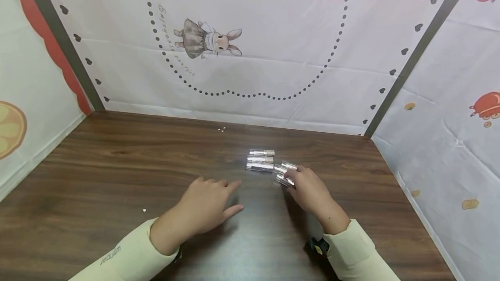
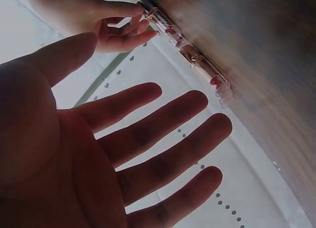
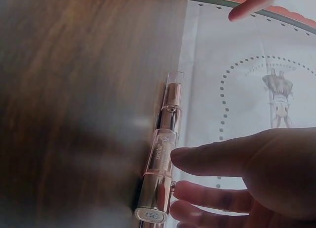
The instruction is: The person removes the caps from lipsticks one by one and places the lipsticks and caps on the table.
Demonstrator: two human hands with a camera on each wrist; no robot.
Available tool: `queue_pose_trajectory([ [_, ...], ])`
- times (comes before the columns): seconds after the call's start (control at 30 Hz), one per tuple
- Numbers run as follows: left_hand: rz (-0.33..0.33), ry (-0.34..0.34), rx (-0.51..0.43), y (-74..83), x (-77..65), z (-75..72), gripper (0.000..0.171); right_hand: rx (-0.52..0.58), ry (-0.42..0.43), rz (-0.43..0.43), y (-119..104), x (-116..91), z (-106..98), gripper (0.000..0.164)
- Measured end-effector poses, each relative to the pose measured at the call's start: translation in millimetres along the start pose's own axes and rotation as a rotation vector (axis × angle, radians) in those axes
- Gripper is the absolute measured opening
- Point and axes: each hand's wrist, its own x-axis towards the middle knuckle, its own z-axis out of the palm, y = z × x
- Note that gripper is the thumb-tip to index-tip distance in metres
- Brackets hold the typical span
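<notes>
Lipstick tubes with clear caps and shiny bases lie on the wooden table in two groups. Three of them (image 1: 259, 166) are side by side in a neat row. Just right of that row, the tilted group includes the nearest lipstick tube (image 1: 283, 180), with my right hand (image 1: 312, 192) at its right end. My right thumb and fingers straddle this tube and pinch it. Up close, its clear cap and metallic base (image 3: 154, 193) show beside the thumb. My left hand (image 1: 207, 205) hovers left of the tubes, palm down, fingers spread and holding nothing.
Small white scraps (image 1: 222, 129) lie near the table's back edge, and another white scrap (image 1: 144, 210) is at the left. A printed white cloth (image 1: 273, 34) with a rabbit drawing stands behind the table. Similar cloth walls border both sides.
</notes>
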Motion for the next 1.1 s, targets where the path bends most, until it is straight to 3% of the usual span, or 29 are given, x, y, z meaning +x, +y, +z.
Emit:
queue_pose_trajectory([
  [0.67, 0.055, -0.012, 0.032, 0.9, -12.4, -0.4, 0.056, 0.083, -0.006, -0.011, -13, -3, 17, 0.026],
  [0.87, 0.068, 0.001, 0.018, 1.7, -9.1, -5.6, 0.055, 0.105, -0.024, -0.046, -12, -4, 11, 0.037],
  [1.1, 0.056, 0.011, -0.009, 0.1, -8.0, -4.8, 0.057, 0.179, -0.051, -0.112, -11, -3, 12, 0.037],
])
